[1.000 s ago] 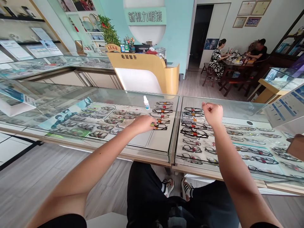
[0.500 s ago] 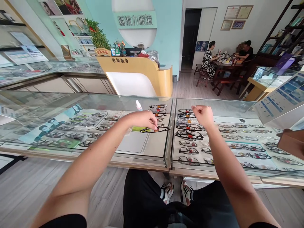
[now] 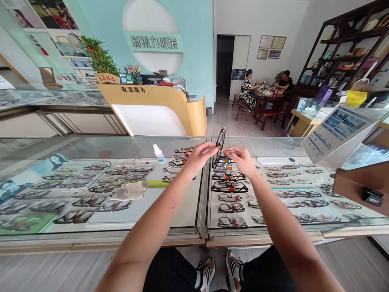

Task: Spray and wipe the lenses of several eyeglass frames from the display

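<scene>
Behind everything, the round wall panel (image 3: 153, 24) carries 新视力眼镜 in large raised characters. Below it, the yellow service counter (image 3: 174, 99) reads 收银服务; the small wooden sign (image 3: 107, 78) on top is too blurred to read surely, and the green card (image 3: 129, 78) next to it bears a QR code. The glass-topped desk (image 3: 45, 248) runs across in front of you in two sections with a seam between. To your right, the printed stand (image 3: 334, 123) shows blue bands and pictures, but its wording is too small to read.

As far as things show, one pair is up in the air, while many spectacle frames (image 3: 227, 187) lie in rows on both sides of the seam; you can't tell from here whether any of those have been handled. The crumpled cloth (image 3: 130, 190) lies to your left, out of your grasp.

Your left hand (image 3: 201, 156) is closed on the black-framed glasses (image 3: 220, 138), which stand roughly upright above the seam. Your right hand (image 3: 242, 160) has its fingers drawn together just beside them; whether it grips or touches them, you can't tell. Smallest, the white bottle (image 3: 159, 154) leans a little, beyond the cloth, its label unreadable.
</scene>
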The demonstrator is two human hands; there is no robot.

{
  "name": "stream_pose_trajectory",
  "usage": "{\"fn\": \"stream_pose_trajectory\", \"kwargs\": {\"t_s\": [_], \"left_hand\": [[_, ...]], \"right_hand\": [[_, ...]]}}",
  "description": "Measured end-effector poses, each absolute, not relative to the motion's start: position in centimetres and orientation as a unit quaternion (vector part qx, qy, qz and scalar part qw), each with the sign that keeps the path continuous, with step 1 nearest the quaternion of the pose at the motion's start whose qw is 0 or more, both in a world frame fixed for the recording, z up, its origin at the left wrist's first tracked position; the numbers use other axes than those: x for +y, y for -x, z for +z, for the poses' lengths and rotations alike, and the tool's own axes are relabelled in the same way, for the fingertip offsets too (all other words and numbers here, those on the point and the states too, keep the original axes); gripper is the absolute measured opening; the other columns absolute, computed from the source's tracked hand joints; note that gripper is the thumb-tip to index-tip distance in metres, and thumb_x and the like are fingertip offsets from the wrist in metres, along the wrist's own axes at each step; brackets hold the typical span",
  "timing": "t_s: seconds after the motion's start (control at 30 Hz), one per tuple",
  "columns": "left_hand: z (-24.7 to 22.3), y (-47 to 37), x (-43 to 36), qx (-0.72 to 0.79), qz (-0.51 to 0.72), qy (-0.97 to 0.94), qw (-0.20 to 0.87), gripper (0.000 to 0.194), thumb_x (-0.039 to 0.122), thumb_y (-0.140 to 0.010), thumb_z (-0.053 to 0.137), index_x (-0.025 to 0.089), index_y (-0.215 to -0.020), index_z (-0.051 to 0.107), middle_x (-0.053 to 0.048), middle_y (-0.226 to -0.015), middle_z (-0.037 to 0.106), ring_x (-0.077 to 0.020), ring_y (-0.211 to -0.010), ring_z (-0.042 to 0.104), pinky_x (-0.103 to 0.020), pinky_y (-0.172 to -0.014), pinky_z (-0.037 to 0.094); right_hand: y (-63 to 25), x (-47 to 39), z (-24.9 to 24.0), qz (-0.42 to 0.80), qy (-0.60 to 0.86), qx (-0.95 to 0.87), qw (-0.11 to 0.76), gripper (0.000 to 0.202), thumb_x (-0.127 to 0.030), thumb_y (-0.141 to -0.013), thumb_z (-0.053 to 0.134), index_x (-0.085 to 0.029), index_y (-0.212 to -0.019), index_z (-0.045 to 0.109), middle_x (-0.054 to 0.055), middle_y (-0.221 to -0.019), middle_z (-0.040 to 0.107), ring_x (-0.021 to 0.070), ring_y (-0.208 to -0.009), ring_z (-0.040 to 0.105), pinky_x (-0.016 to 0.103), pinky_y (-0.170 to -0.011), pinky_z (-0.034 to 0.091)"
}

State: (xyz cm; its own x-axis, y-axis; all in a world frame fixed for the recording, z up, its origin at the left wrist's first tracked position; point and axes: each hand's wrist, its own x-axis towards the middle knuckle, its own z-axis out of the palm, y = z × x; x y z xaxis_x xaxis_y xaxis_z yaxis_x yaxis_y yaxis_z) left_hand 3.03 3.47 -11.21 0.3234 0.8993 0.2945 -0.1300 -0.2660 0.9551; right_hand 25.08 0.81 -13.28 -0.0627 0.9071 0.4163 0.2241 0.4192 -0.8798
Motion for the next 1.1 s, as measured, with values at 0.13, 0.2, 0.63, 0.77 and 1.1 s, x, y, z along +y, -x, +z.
{"fn": "stream_pose_trajectory", "kwargs": {"t_s": [0.13,0.2,0.63,0.77,1.1], "left_hand": [[-13.4,-3.3,3.8,0.311,0.507,-0.591,0.545,0.061,0.073,-0.069,0.1,0.021,-0.091,0.077,-0.005,-0.096,0.082,-0.0211,-0.094,0.072,-0.033,-0.089,0.054],[-13.9,-3.2,3.9,0.313,0.506,-0.588,0.548,0.062,0.074,-0.069,0.1,0.021,-0.091,0.077,-0.004,-0.096,0.082,-0.0211,-0.093,0.072,-0.034,-0.089,0.055],[-14.4,-3.6,3.6,0.315,0.53,-0.585,0.526,0.06,0.072,-0.069,0.1,0.021,-0.091,0.076,-0.002,-0.096,0.079,-0.0204,-0.095,0.073,-0.035,-0.098,0.057],[-14.4,-3.6,3.5,0.314,0.52,-0.585,0.537,0.059,0.071,-0.071,0.1,0.022,-0.094,0.077,-0.002,-0.098,0.08,-0.0201,-0.095,0.074,-0.035,-0.098,0.058],[-14.0,-3.4,3.0,0.303,0.484,-0.575,0.586,0.059,0.067,-0.072,0.1,0.022,-0.103,0.077,-0.005,-0.107,0.084,-0.02,-0.093,0.077,-0.036,-0.092,0.063]], "right_hand": [[-24.4,-0.1,-12.8,0.376,0.411,-0.642,0.527,0.049,-0.071,-0.091,0.082,-0.022,-0.097,0.08,-0.006,-0.062,0.044,0.0128,-0.057,0.029,0.031,-0.055,0.025],[-24.0,-0.5,-12.8,0.396,0.403,-0.64,0.521,0.052,-0.072,-0.089,0.084,-0.022,-0.099,0.08,-0.008,-0.058,0.038,0.0115,-0.055,0.024,0.031,-0.055,0.022],[-23.2,-0.5,-13.0,0.447,0.388,-0.617,0.518,0.062,-0.078,-0.076,0.092,-0.02,-0.091,0.077,-0.004,-0.069,0.057,0.0125,-0.065,0.04,0.031,-0.06,0.029],[-23.2,-0.4,-13.1,0.462,0.394,-0.603,0.517,0.065,-0.08,-0.073,0.093,-0.02,-0.092,0.076,-0.005,-0.071,0.058,0.0103,-0.062,0.033,0.031,-0.059,0.024],[-23.3,-0.3,-12.9,0.475,0.39,-0.596,0.516,0.067,-0.081,-0.072,0.093,-0.021,-0.092,0.071,-0.005,-0.071,0.057,0.0097,-0.061,0.03,0.031,-0.058,0.021]]}}
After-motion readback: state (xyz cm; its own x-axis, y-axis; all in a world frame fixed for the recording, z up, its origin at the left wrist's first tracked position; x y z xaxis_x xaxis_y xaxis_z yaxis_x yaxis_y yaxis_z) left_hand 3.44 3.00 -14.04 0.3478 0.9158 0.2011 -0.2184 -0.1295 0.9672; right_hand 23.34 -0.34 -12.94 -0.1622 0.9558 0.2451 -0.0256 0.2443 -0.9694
